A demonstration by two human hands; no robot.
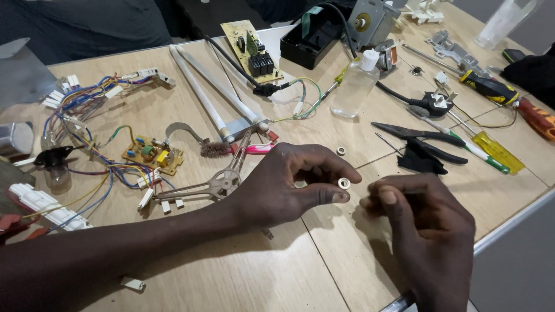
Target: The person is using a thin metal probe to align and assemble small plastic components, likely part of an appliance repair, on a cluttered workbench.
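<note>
A: Our left hand [289, 185] pinches 1 small metal washer [344, 184] between thumb and forefinger, closed on its edge, just above the wooden table [243, 271].

B: And our right hand [425, 231] sits just beside it, fingers curled together. Whether it holds anything, we cannot tell.

A: To do this well, we keep the grip light and on the rim, so the washer's hole stays open and it doesn't flick away.

B: We also stay low over the table. A 2nd washer [341, 151] lies loose a little beyond our left fingers.

A: Farther out, black pliers [419, 137] and a yellow-handled screwdriver [494, 149] lie to the right, near a clear plastic bottle [354, 86].

B: To the left we see a metal spoked bracket [222, 182], a small circuit board [153, 155] and a tangle of coloured wires [87, 104].
</note>
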